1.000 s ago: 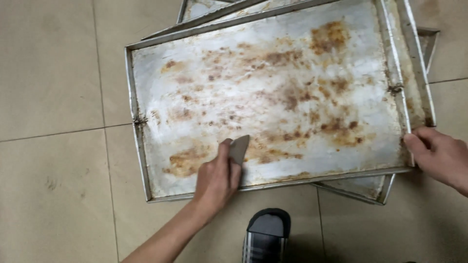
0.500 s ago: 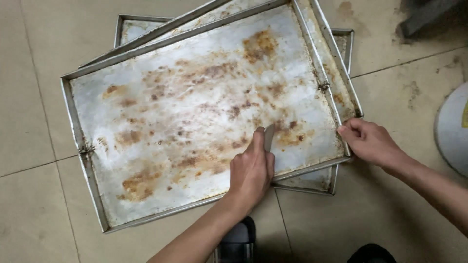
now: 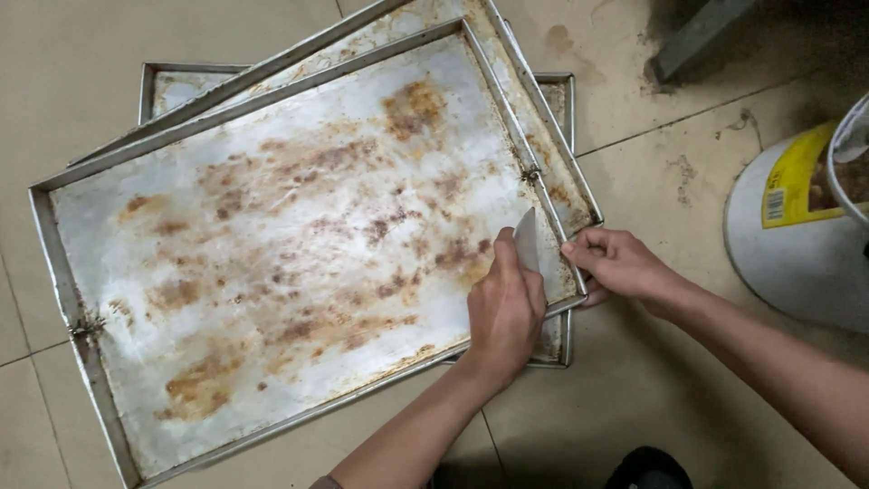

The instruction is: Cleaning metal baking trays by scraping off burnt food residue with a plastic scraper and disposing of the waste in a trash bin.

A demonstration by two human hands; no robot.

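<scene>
Two hands on the job, and the left hand has its grip clamped tight on a flat metal scraper, blade up and pressed into the near-right corner of the top baking tray. Right hand is pinched shut on that tray's right rim, just beside the blade, steadying it. The tray itself lies tilted across a stack of at least two more trays on the tiled floor, its bed blotched with brown baked-on residue from the far corner down to the near-left (the heaviest patches sit mid-tray and low left). Off to the right stands a white bucket with a yellow label. Judging by this, the scraping step is well in hand but far from finished: plenty of crust remains. The next stroke calls for firm downward pressure, a shallow blade angle, and that right hand keeping the tray from sliding on the stack
</scene>
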